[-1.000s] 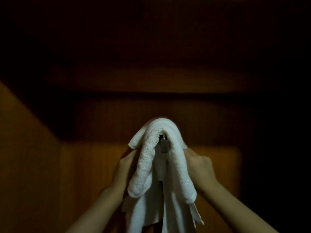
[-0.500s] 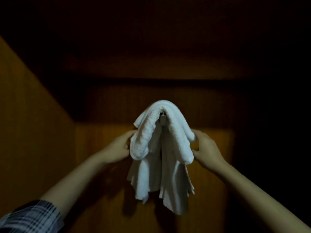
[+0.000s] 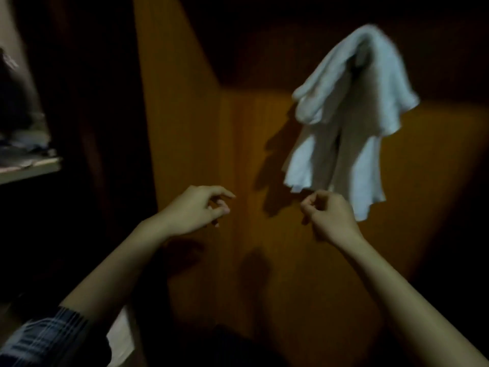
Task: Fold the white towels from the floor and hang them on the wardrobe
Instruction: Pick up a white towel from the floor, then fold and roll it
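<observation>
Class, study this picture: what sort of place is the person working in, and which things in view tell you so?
Probably inside a dim wooden wardrobe or closet at home. A white towel hangs against the wood panel, and a shelf at the left holds what may be folded clothes. Both hands are empty.

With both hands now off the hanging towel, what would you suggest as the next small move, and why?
Probably lower both arms and turn toward the floor for another towel. The white towel hangs draped against the wardrobe's wooden panel on its own, while the left hand and right hand are below it, loosely curled and holding nothing. No other towel shows in this dim, blurred view.
</observation>
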Available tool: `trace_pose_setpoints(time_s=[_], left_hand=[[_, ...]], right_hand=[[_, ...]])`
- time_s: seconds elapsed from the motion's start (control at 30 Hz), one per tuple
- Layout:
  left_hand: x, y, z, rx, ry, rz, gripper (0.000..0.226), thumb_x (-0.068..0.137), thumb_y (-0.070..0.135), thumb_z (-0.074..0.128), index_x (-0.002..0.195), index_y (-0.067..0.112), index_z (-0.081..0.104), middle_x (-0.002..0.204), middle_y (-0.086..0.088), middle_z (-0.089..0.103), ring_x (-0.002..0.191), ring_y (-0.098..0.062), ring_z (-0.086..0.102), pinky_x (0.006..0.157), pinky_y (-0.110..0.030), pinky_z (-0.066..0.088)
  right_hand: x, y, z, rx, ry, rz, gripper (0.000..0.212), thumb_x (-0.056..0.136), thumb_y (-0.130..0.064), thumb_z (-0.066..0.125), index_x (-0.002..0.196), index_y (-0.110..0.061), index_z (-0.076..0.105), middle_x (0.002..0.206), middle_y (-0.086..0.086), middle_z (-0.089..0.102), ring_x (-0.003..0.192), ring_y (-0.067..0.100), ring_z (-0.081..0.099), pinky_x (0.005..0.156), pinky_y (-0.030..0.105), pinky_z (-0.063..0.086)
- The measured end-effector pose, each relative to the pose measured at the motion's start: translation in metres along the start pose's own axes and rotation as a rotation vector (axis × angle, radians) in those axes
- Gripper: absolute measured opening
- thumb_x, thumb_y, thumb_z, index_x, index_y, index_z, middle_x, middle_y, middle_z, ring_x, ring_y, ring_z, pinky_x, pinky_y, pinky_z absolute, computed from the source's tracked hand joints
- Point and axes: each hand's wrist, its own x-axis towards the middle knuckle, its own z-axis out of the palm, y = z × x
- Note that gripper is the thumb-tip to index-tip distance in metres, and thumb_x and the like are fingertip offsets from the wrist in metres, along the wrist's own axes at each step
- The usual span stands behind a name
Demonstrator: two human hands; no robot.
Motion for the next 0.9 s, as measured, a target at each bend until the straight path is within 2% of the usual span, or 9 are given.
trace_pose_setpoints(time_s=[0.1,0.17,0.27,0.33,0.4,0.5,0.6,0.77,0.9], left_hand=[[-0.063,-0.044,0.017,0.028,-0.108,-0.136,0.025,0.095,0.022,0.056,0.119,0.028,0.059,0.1,0.015,0.063,0.07,-0.002,0.068,0.074,-0.022,0.056],[-0.108,-0.076,0.027,0.026,-0.174,-0.207,0.024,0.095,0.018,0.055,0.117,0.029,0.058,0.097,0.014,0.064,0.071,-0.002,0.068,0.073,-0.019,0.055],[-0.173,-0.12,0.043,0.046,-0.252,-0.33,0.027,0.095,0.019,0.056,0.119,0.032,0.057,0.109,0.007,0.067,0.078,0.004,0.064,0.071,-0.013,0.05],[-0.219,-0.146,0.054,0.046,-0.325,-0.459,0.03,0.096,0.019,0.054,0.126,0.023,0.057,0.117,0.003,0.065,0.087,-0.003,0.064,0.074,-0.014,0.051],[-0.268,-0.172,0.068,-0.021,-0.356,-0.587,0.03,0.097,0.019,0.054,0.127,0.02,0.056,0.115,0.005,0.064,0.087,-0.009,0.066,0.068,-0.01,0.049],[-0.339,-0.216,0.094,-0.096,-0.36,-0.752,0.031,0.096,0.023,0.055,0.127,0.021,0.056,0.117,0.001,0.065,0.085,-0.009,0.067,0.061,-0.007,0.046],[-0.41,-0.265,0.127,-0.181,-0.358,-0.891,0.03,0.096,0.024,0.055,0.125,0.02,0.057,0.115,-0.002,0.065,0.08,-0.007,0.066,0.061,-0.01,0.044],[-0.525,-0.348,0.203,-0.336,-0.307,-1.116,0.027,0.095,0.019,0.057,0.12,0.011,0.06,0.101,-0.008,0.068,0.069,-0.005,0.061,0.059,-0.014,0.043],[-0.597,-0.407,0.273,-0.46,-0.311,-1.265,0.025,0.092,0.012,0.058,0.115,0.007,0.062,0.082,-0.002,0.064,0.053,0.0,0.06,0.051,-0.012,0.042]], right_hand=[[-0.035,-0.004,0.057,0.058,-0.262,-0.042,0.021,0.093,-0.01,0.056,0.075,-0.02,0.06,0.065,0.003,0.067,0.037,0.003,0.048,0.044,0.021,0.043],[-0.062,-0.009,0.095,0.086,-0.469,-0.05,0.018,0.095,-0.01,0.053,0.083,-0.02,0.062,0.071,0.005,0.067,0.04,0.001,0.05,0.043,0.017,0.043],[-0.101,-0.013,0.15,0.084,-0.713,-0.059,0.017,0.096,-0.01,0.051,0.09,-0.019,0.063,0.073,0.002,0.067,0.044,0.0,0.052,0.046,0.016,0.043],[-0.132,-0.012,0.192,0.083,-0.833,-0.049,0.015,0.096,-0.01,0.053,0.089,-0.018,0.064,0.071,0.002,0.067,0.046,0.005,0.054,0.049,0.019,0.045],[-0.168,-0.007,0.235,0.089,-0.917,-0.021,0.014,0.096,-0.012,0.054,0.087,-0.017,0.063,0.07,0.004,0.067,0.046,0.01,0.054,0.049,0.021,0.044],[-0.224,0.004,0.293,0.095,-1.001,0.104,0.011,0.095,-0.011,0.055,0.089,-0.012,0.064,0.066,0.004,0.066,0.042,0.01,0.052,0.042,0.02,0.041],[-0.283,0.017,0.346,0.107,-1.047,0.294,0.014,0.095,-0.006,0.052,0.092,-0.009,0.065,0.066,0.004,0.064,0.043,0.009,0.051,0.04,0.018,0.039],[-0.385,0.047,0.425,0.116,-1.013,0.584,0.015,0.096,-0.004,0.049,0.094,-0.008,0.064,0.073,0.006,0.064,0.053,0.015,0.052,0.042,0.017,0.04],[-0.464,0.084,0.487,0.159,-0.939,0.835,0.015,0.094,-0.002,0.049,0.094,-0.007,0.063,0.074,0.008,0.064,0.053,0.017,0.051,0.042,0.018,0.041]])
